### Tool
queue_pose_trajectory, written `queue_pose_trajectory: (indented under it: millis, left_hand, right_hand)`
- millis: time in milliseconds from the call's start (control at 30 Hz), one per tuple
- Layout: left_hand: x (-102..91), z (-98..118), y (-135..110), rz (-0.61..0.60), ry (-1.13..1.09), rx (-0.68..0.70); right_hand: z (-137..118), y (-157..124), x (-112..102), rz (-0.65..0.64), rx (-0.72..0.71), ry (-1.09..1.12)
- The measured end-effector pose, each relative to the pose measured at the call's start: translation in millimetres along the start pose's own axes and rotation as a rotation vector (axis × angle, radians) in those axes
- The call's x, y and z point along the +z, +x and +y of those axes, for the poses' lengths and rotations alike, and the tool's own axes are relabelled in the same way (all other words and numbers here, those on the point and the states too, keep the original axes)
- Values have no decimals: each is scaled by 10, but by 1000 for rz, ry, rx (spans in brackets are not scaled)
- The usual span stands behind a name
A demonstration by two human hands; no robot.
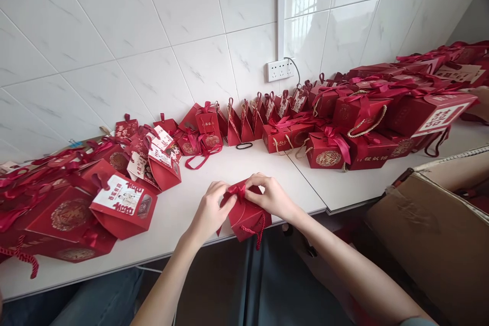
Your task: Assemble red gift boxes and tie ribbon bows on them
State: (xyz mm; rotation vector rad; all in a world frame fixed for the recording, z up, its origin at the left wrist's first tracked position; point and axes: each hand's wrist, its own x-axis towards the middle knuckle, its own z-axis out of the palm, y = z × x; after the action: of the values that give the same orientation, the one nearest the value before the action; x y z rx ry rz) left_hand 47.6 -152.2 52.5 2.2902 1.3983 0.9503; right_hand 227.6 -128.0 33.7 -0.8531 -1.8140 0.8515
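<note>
A small red gift box stands at the table's front edge, with a twisted red cord handle hanging down its near side. On its top sits a red ribbon bow. My left hand pinches the bow's left side between thumb and fingers. From the right, my right hand pinches the bow's other side, its fingers curled over the box top. A ribbon tail shows just below my left hand.
Finished-looking red boxes crowd the left, and more red boxes are stacked at the right. A black loop lies on the white table. An open cardboard carton stands at the right, below a wall socket.
</note>
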Motion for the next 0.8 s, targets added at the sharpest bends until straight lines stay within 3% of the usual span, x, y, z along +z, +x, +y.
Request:
queue_pose_trajectory:
  millis: [233, 367, 467, 600, 800]
  left_hand:
    - [37, 49, -42, -10, -57, -20]
    - [63, 103, -23, 7, -158, -125]
    - [141, 95, -15, 84, -223, -205]
    - [234, 70, -24, 150, -271, -228]
    - [235, 62, -14, 94, -393, -246]
  right_hand:
    - [-64, -30, -8, 21, -30, -145]
    - [-77, -24, -17, 12, -96, -210]
    - [-77, -10, -39, 16, -113, -230]
    - [-70, 5, -89, -12, -34, -160]
    - [-39, 16, -104, -2, 57, -11]
